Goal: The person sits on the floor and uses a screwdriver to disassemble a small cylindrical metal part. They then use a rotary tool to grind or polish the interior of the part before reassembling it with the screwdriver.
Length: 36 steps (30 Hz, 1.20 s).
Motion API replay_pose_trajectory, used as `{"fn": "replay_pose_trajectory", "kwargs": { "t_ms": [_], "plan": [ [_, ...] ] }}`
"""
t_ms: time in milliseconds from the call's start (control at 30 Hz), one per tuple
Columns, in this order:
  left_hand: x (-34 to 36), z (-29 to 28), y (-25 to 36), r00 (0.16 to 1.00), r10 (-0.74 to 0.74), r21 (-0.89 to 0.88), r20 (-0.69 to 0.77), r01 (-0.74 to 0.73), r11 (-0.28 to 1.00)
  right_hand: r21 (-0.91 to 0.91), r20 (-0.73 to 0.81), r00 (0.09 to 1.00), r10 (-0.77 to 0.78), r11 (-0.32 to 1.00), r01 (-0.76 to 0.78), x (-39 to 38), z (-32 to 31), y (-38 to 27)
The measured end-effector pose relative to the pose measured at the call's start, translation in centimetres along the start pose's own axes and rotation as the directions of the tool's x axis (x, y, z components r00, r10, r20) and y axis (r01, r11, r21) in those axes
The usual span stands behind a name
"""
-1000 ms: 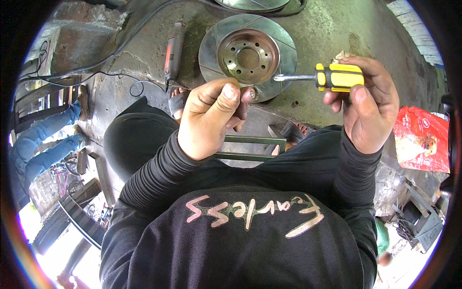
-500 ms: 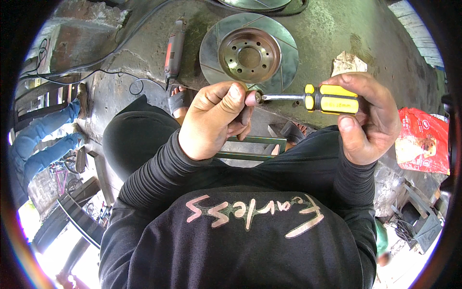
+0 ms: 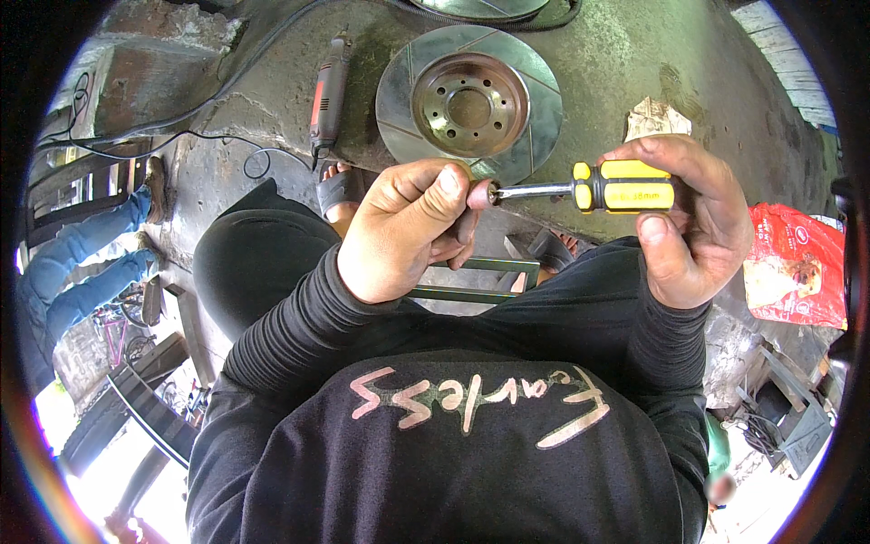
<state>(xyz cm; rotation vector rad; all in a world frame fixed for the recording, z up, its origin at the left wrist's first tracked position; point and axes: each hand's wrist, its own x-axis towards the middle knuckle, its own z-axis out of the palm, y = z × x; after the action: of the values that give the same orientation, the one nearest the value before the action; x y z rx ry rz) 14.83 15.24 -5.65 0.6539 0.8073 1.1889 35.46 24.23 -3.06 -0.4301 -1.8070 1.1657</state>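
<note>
My left hand (image 3: 408, 222) is closed, thumb on top, round a small reddish-brown cylinder (image 3: 480, 193) whose dark end faces right. Into that end runs the steel shaft of a yellow-and-black screwdriver (image 3: 625, 186); the exact contact at its tip is too small to make out. Fingers and thumb of my right hand (image 3: 693, 213) grip the screwdriver's handle, which lies nearly level. Just beyond my hands a slotted brake disc (image 3: 544, 82) lies flat on the concrete surface. Left of the disc rests a grey-and-red handheld power tool (image 3: 331, 95).
A second disc (image 3: 480, 7) lies at the far edge beside a dark hose. A cable runs along the left. Crumpled paper (image 3: 657, 120) is at the right, with a red bag (image 3: 796, 263) farther right. A green metal frame (image 3: 480, 279) stands below my hands. Someone in jeans (image 3: 72, 272) is at far left.
The screwdriver handle has turned slightly about its length and shifted a little left. My left hand and the cylinder have moved slightly right.
</note>
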Motion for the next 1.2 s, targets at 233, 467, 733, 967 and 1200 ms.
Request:
{"fn": "replay_pose_trajectory", "kwargs": {
  "t_ms": [233,467,733,967,1200],
  "plan": [
    [-0.1,-0.2,0.1,0.999,-0.039,0.011,-0.02,0.039,0.999,-0.148,0.246,0.966,-0.079,0.982,0.118,0.9,-2.0,-0.2],
    [0.0,0.0,0.2,0.998,-0.046,0.043,-0.042,0.048,0.998,-0.221,0.204,0.974,-0.095,0.965,0.14,1.0,-1.4,-1.0],
    [0.1,-1.2,-0.2,0.999,-0.025,-0.009,0.048,0.026,1.0,-0.333,0.297,0.947,-0.12,0.917,0.221,1.5,-1.9,-1.4],
    [0.2,-1.0,-0.1,0.999,0.01,0.062,0.043,-0.012,0.998,-0.252,0.222,0.971,-0.092,0.956,0.149,0.9,-1.8,-1.2],
    [0.0,-0.6,0.1,1.0,-0.008,0.116,0.012,0.006,0.993,-0.265,0.283,0.959,-0.004,0.961,0.082,1.1,-2.1,-1.9]
  ]
}}
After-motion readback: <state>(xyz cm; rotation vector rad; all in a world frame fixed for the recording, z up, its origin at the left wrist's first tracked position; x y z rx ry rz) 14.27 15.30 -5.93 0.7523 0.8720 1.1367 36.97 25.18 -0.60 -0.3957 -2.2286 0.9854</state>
